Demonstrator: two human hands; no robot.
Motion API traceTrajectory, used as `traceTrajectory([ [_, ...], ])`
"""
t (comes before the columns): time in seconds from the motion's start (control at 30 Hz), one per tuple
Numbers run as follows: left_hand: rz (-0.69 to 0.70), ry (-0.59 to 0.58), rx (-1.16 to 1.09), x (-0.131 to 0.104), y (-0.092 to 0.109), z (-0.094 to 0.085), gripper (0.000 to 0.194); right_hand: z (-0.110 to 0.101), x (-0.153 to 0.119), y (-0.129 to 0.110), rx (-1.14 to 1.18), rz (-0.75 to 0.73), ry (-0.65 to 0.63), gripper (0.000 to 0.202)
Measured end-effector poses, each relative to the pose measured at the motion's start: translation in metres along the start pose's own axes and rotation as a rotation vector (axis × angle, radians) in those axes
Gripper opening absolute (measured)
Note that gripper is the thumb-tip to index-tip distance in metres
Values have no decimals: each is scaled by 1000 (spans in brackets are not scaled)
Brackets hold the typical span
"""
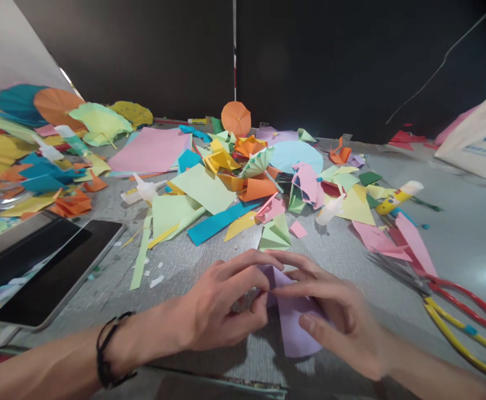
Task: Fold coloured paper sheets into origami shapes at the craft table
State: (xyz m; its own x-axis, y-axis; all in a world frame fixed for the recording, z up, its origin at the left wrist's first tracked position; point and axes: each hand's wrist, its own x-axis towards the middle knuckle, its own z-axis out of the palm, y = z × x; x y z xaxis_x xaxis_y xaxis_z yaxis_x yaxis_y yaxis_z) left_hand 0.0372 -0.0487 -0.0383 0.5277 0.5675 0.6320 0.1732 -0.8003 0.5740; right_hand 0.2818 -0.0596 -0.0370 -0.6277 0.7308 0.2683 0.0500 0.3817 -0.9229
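Observation:
A folded sheet of purple paper (297, 328) is held between both hands near the front edge of the grey table. My left hand (230, 300), with a black cord bracelet on the wrist, has its fingers curled round the paper's upper left part. On the other side, my right hand (335, 305) grips the paper, thumb on the near face and fingers over the top. The fingertips of both hands come close together at the upper fold. The paper's lower right part fans out below the fingers.
Scissors (424, 286) with red and yellow handles lie at the right. A phone (59, 272) rests at the left. Behind the hands are paper scraps (203, 189), glue bottles (147, 189), a glue stick (399, 197) and an orange paper disc (236, 118). A bag (479, 139) stands far right.

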Motion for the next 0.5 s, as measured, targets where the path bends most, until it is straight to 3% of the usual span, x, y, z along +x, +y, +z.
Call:
traceTrajectory([
  [0.5, -12, 17, -10, 3, 3, -2, 21, -1, 1, -2, 30, 25, 9, 31],
])
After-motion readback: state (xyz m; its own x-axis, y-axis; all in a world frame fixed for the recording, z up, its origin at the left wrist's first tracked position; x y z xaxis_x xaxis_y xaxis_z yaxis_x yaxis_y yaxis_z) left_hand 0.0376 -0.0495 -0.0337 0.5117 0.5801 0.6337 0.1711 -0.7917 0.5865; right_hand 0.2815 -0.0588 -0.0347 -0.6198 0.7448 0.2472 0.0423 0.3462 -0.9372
